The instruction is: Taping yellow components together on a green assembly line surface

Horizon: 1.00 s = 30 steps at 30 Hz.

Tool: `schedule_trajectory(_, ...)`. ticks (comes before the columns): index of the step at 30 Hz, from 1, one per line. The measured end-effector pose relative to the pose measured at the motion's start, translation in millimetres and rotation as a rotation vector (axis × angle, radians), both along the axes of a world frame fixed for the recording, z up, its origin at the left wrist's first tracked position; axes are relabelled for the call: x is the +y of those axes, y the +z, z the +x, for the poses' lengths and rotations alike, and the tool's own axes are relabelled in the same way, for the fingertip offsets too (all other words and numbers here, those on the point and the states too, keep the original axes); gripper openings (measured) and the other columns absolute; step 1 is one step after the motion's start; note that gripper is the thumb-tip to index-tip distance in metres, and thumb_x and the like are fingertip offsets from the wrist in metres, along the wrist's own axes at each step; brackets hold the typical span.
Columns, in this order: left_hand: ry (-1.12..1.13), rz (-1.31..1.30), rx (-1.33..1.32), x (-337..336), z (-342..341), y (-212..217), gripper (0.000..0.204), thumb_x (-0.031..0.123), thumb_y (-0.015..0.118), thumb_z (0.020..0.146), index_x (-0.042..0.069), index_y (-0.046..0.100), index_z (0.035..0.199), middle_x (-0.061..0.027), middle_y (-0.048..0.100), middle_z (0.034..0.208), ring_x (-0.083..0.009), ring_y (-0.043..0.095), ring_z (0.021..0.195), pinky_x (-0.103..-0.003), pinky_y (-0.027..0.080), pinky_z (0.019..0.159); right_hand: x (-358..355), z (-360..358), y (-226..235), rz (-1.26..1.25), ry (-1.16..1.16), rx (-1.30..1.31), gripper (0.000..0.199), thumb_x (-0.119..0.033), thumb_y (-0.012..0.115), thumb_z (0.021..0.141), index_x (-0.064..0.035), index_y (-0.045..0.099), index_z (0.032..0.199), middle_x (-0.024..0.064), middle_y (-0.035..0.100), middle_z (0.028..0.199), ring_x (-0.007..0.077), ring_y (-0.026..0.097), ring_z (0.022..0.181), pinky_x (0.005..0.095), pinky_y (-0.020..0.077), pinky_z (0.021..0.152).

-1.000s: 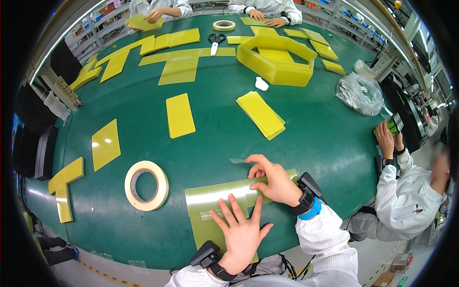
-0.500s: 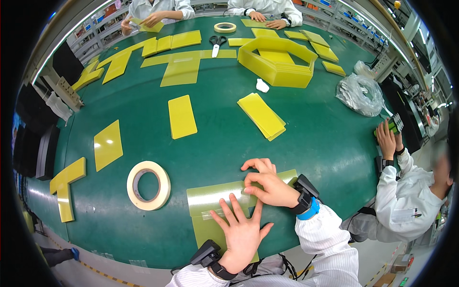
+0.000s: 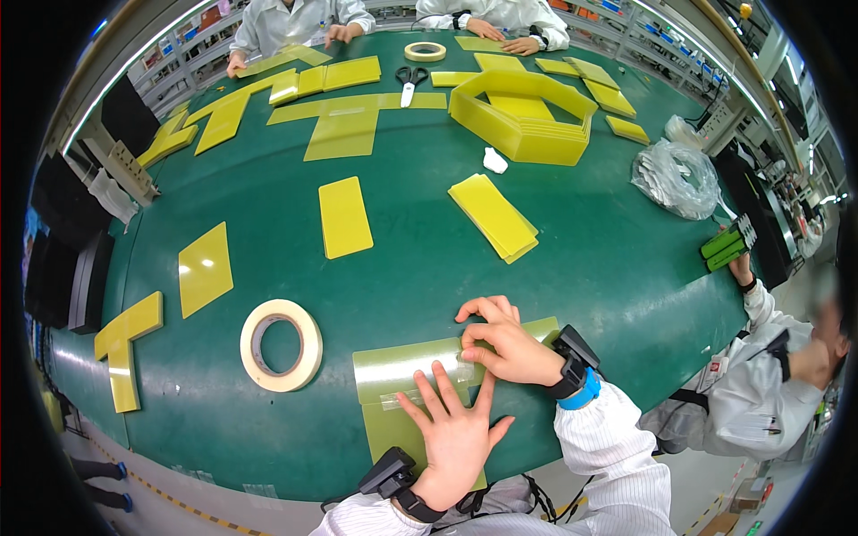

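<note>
My left hand (image 3: 454,442) lies with fingers spread, pressing on thin yellow sheets at the table's near edge. One wide sheet (image 3: 393,362) lies crosswise, and another sheet (image 3: 382,433) runs down from it under my left hand. A clear tape strip (image 3: 391,402) spans their seam by my left fingertips. My right hand (image 3: 514,344) rests at the wide sheet's right part, thumb and index finger pinched together; whatever is between them is too small to make out. A yellow strip (image 3: 542,330) shows beyond my right hand. Left of the sheets lies a cream tape roll (image 3: 312,348).
Yellow sheets (image 3: 344,219) and a fanned stack (image 3: 492,214) lie ahead. Farther off are black scissors (image 3: 410,80), a hexagonal yellow frame (image 3: 536,141) and a plastic bag (image 3: 675,179). Two people work across the table; another person at right is near a green block (image 3: 728,243).
My hands stay almost in place. The person at right has drawn back, leaving the green block more exposed. Across the table at left, a person's hands have moved apart over a yellow sheet.
</note>
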<state>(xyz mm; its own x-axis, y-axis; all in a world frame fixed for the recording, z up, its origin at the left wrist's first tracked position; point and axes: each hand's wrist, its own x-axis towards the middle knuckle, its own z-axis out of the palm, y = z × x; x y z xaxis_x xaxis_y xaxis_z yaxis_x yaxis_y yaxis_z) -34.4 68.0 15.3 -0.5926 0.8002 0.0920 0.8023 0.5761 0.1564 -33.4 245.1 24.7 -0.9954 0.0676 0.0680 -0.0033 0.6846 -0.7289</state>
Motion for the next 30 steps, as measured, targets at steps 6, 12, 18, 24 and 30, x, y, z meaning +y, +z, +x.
schedule_trajectory(6, 0.008, 0.005, 0.004, 0.6, 0.7, -1.1, 0.074, 0.061, 0.069, 0.068, 0.027, 0.053, 0.132, -0.0372, 0.032, 0.136, -0.0590, 0.028, 0.127, -0.078, 0.023, 0.092, 3.5, 0.4, -2.0, -0.024, 0.024, -0.010, 0.009, -0.016, 0.065, 0.083, -0.0086, 0.060, 0.080, 0.0068, 0.049, 0.121, 0.0293, 0.036, 0.114, 0.0430, 0.0252, 0.099)
schedule_trajectory(12, 0.008, 0.016, 0.011, 0.6, 0.5, 1.3, 0.076, 0.061, 0.069, 0.067, 0.027, 0.052, 0.133, -0.0371, 0.033, 0.136, -0.0588, 0.029, 0.126, -0.078, 0.023, 0.093, 7.4, 1.0, -3.4, -0.126, -0.002, 0.008, 0.009, -0.015, 0.065, 0.082, -0.0082, 0.060, 0.079, 0.0060, 0.049, 0.122, 0.0290, 0.037, 0.115, 0.0433, 0.0245, 0.100)
schedule_trajectory(18, 0.005, 0.002, 0.013, 0.7, 0.1, 0.7, 0.077, 0.061, 0.069, 0.067, 0.027, 0.051, 0.133, -0.0371, 0.033, 0.136, -0.0588, 0.029, 0.126, -0.078, 0.023, 0.093, 3.2, 0.7, -1.3, -0.030, 0.014, -0.003, 0.008, -0.014, 0.065, 0.082, -0.0083, 0.060, 0.080, 0.0062, 0.049, 0.122, 0.0296, 0.037, 0.115, 0.0434, 0.0249, 0.100)
schedule_trajectory(24, 0.003, 0.003, 0.021, 0.9, 0.5, 0.6, 0.075, 0.061, 0.069, 0.067, 0.026, 0.053, 0.132, -0.0370, 0.034, 0.135, -0.0587, 0.031, 0.125, -0.078, 0.022, 0.093, 2.7, 0.6, -6.5, 0.007, 0.016, 0.043, 0.008, -0.015, 0.066, 0.080, -0.0082, 0.061, 0.080, 0.0074, 0.050, 0.118, 0.0300, 0.037, 0.112, 0.0431, 0.0268, 0.095)
schedule_trajectory(30, 0.003, 0.013, 0.036, 0.8, 1.4, -0.6, 0.074, 0.061, 0.069, 0.067, 0.026, 0.055, 0.130, -0.0374, 0.035, 0.135, -0.0586, 0.032, 0.124, -0.078, 0.022, 0.093, 2.4, 1.6, -8.8, 0.008, 0.008, 0.047, 0.008, -0.014, 0.066, 0.079, -0.0082, 0.061, 0.079, 0.0074, 0.050, 0.117, 0.0301, 0.038, 0.112, 0.0434, 0.0272, 0.094)
